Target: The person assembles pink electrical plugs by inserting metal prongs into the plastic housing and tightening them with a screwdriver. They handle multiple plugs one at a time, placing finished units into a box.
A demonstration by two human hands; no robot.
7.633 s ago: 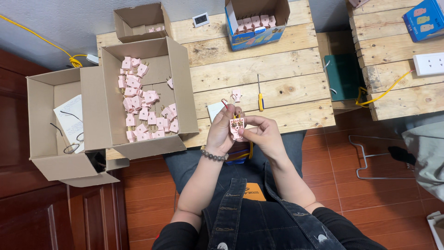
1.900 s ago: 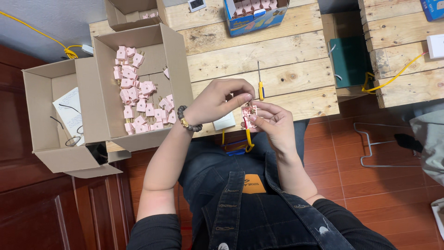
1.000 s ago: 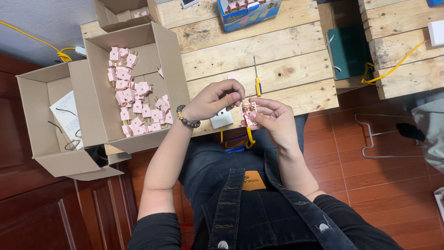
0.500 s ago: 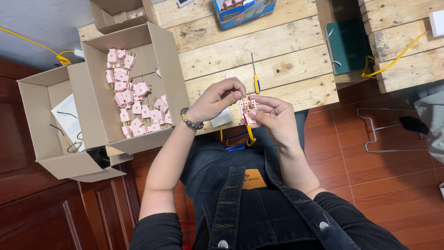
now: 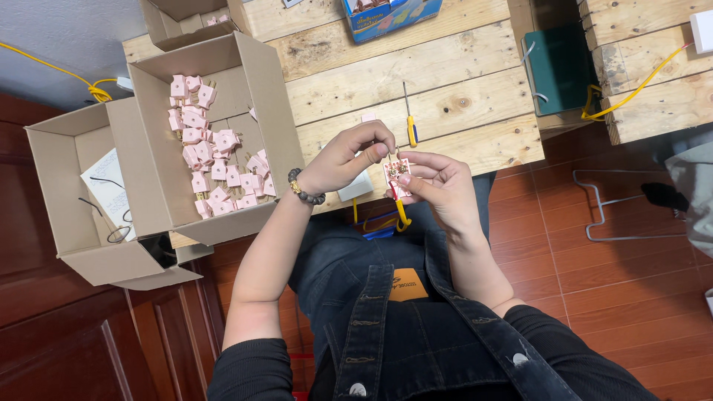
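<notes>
At the centre of the frame the right hand (image 5: 438, 186) holds a small pink plug part (image 5: 396, 172), its open face with brass bits turned up toward the camera; the grip there is closed on the part between thumb and fingers. The left hand (image 5: 347, 157) comes in from the left, its fingertips pinched together at the top edge of the same part, seemingly on a tiny piece too small to make out. A yellow-handled tool (image 5: 402, 215) hangs below the right hand, just under the part.

To do this fitting well, I judge the right hand should keep the part level and steady over the lap, close to the bench (image 5: 445, 74) edge, so that anything dropped lands in reach. The left pinch wants to be light and exact, lining up with the brass seat before pressing.

To the left of the frame, an open cardboard box (image 5: 275, 111) holds many like pink parts (image 5: 212, 163); a yellow screwdriver (image 5: 409, 122) lies on the bench just above the hands
</notes>
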